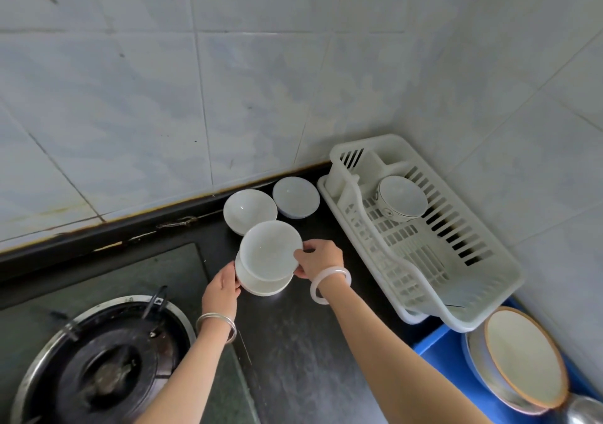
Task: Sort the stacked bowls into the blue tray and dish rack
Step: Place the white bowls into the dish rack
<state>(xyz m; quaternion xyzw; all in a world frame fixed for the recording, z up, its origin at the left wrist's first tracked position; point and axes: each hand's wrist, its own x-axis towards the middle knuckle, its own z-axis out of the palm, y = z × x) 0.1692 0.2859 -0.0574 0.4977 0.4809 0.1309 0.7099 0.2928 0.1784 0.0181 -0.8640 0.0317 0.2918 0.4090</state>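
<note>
Nearest, the right hand (318, 258) pinches the rim of the tilted top bowl (269, 250); the left hand (222, 288) cups the stack (261, 285) beneath. A slipping pinch could drop it, chipping the bowls below.

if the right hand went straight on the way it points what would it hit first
The right hand pinches the top bowl of the stack. Beyond it, toward the wall, probably the white bowl; depth is unclear.

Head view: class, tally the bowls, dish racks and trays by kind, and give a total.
Bowls: at least 5 (top bowl, lower bowl, back white bowl, bluish bowl, patterned bowl); the stack may hide more
Dish rack: 1
Blue tray: 1
Total: at least 7
</note>
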